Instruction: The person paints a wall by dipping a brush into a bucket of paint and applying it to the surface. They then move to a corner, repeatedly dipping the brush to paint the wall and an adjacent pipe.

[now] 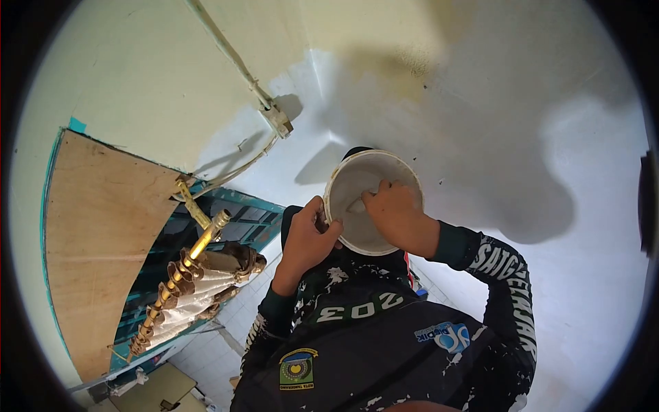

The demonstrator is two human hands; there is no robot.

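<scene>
A whitish round bucket (332,180) is held up in front of my chest, its mouth facing me. My left hand (307,237) grips its left rim, thumb at the near edge and fingers around the outer side. My right hand (400,214) reaches in over the right rim, fingers curled down inside. A small pale piece (355,205) shows beside those fingertips, and I cannot tell what it is. The inner wall looks coated in greyish white.
Ahead is a wall (480,151) with white patches over cream. On the left, a brass curtain rod (168,292) carries a gathered curtain (199,292) near a wooden panel (103,240). A cable conduit (230,51) runs down to a junction box (277,122). White floor tiles (206,360) lie below.
</scene>
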